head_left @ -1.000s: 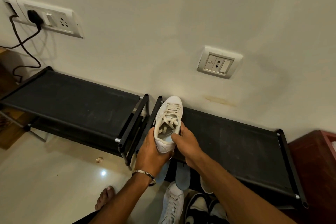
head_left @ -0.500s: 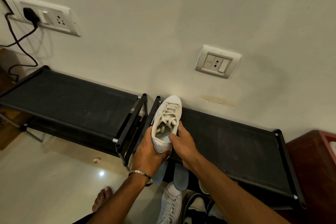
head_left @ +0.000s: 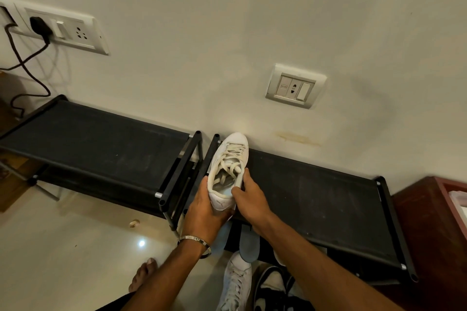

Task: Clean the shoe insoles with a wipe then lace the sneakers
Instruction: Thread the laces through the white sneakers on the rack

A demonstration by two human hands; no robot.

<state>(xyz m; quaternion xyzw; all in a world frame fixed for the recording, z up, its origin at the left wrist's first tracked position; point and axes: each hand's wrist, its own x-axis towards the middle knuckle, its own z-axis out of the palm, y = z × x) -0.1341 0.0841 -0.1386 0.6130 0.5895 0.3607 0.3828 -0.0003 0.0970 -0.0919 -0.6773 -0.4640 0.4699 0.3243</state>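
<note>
A white laced sneaker (head_left: pixel 231 156) sits toe-to-wall on the left end of the right black shoe rack (head_left: pixel 316 192). My left hand (head_left: pixel 206 212) cups and grips its heel from below and the left side. On the right rim of the shoe's opening my right hand (head_left: pixel 249 197) holds on, thumb at the collar. A pale blue insole (head_left: pixel 249 246) lies below the rack's front edge, between my forearms. The second white sneaker (head_left: pixel 236 283) stands on the floor below it.
Another black rack (head_left: pixel 88 146) stands to the left. Black-and-white shoes (head_left: pixel 271 290) sit on the floor by the second sneaker. A dark red cabinet (head_left: pixel 434 230) is at the right. My bare foot (head_left: pixel 142 275) rests on the glossy floor. Wall sockets and a black cable hang at upper left.
The sneaker and both hands have stayed almost in place on the rack; the view has shifted slightly. My right thumb has slid a little along the collar.
</note>
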